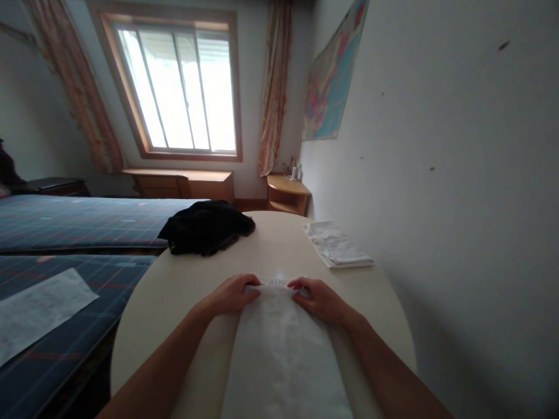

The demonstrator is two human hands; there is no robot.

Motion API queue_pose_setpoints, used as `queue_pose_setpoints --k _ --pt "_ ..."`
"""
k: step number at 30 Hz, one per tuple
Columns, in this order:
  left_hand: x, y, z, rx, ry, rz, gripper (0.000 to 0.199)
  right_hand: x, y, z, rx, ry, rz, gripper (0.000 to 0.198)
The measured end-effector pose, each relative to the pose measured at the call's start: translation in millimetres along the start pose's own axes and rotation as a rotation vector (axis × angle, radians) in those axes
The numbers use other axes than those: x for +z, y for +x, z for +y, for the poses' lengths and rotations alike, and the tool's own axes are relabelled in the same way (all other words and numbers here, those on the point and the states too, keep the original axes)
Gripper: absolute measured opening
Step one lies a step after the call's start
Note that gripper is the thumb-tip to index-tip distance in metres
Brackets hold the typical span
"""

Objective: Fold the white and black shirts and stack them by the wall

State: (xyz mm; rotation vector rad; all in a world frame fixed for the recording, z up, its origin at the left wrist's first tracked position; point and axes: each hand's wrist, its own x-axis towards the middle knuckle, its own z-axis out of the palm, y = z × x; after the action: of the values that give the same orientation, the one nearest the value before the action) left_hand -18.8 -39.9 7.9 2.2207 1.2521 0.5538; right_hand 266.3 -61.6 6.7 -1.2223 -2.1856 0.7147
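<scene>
- At 10 to 11 o'clock from the hands, a heaped black cloth (207, 227) sits at the table's edge, hiding a stretch of the rim.
- At 1 to 2 o'clock, a folded white cloth (340, 247) lies flat near the wall (437, 233).
- At 9 o'clock, a pale sheet (43, 308) rests on a dark checked mattress (117, 273).
- The surface is a cream table (174, 291) with a rounded far edge.
- A bright window (183, 93) and a desk (209, 183) stand at 11 o'clock, a corner shelf (288, 184) at 12, and a map (334, 81) hangs at 1.
- The long white fabric (283, 349) runs from the hands toward 6 o'clock (its near end leaves the view).
- The left hand (238, 295) has thumb and fingers pinched on the fabric's far edge at 11 o'clock.
- The right hand (321, 299) pinches that edge at 1 o'clock, fingers curled; the edge looks gathered between them.
</scene>
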Motion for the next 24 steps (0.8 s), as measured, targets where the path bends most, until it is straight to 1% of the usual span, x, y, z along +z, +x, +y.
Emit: queue_pose_setpoints --k 2,5,7,9,10,12,14,16,19,24 --pt "-5 -2 4 0.021 -0.041 0.01 0.024 -3 0 -3 0.007 0.009 0.009 0.027" --pt "-11 -2 12 0.048 -0.204 0.094 0.03 -13 2 -10 0.002 0.077 0.043 0.028" --pt "-12 3 15 0.025 -0.332 0.164 0.037 -23 6 -15 -0.003 0.106 0.079 0.029" --pt "-9 10 14 -0.027 -0.404 0.225 0.042 -30 15 -15 0.005 0.086 0.119 0.029" --pt "-7 14 11 -0.05 -0.4 0.258 0.042 -32 19 -13 0.011 0.067 0.14 0.028" --pt "0 22 3 -0.086 -0.306 0.316 0.038 -31 29 -3 0.025 0.037 0.168 0.029" --pt "6 26 -7 -0.103 -0.162 0.322 0.034 -23 35 12 0.06 0.036 0.159 0.034" --pt "12 27 -15 -0.11 -0.088 0.302 0.035 -14 36 26 0.099 0.04 0.119 0.038" --pt "15 27 -20 -0.121 -0.099 0.307 0.037 -4 33 39 0.086 0.06 0.119 0.039" --pt "17 28 -20 -0.144 -0.106 0.324 0.034 -1 30 41 0.137 0.04 0.202 0.035"
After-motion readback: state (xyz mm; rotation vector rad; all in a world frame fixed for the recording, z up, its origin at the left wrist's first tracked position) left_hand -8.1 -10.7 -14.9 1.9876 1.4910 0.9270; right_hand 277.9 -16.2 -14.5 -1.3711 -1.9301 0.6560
